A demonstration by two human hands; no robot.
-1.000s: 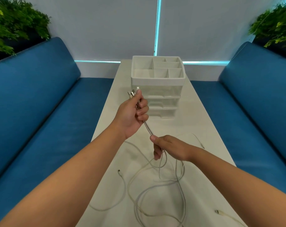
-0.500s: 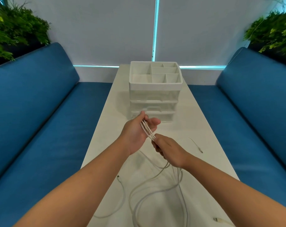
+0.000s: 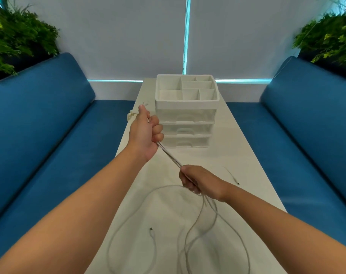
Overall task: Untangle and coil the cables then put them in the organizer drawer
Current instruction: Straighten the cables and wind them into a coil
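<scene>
A bundle of white cables [image 3: 169, 156] runs taut between my two hands above the white table [image 3: 237, 147]. My left hand [image 3: 146, 135] is fisted on the bundle's upper end, with plug ends sticking out past the thumb. My right hand [image 3: 197, 179] grips the same strands lower down. Below it the cables hang and spread in loose loops [image 3: 190, 232] over the near table. A loose plug end [image 3: 152, 229] lies inside the loops. The white organizer [image 3: 186, 123], with three shut drawers and a divided top tray, stands behind my left hand.
A thin separate cable end [image 3: 234, 178] lies on the table to the right of my right hand. Blue sofas [image 3: 49, 123] flank the narrow table on both sides. Green plants [image 3: 17, 40] stand behind each backrest.
My left hand has pulled up and away to the left, sliding the strands out through my right hand. The two hands are now further apart and the bundle between them is longer.
</scene>
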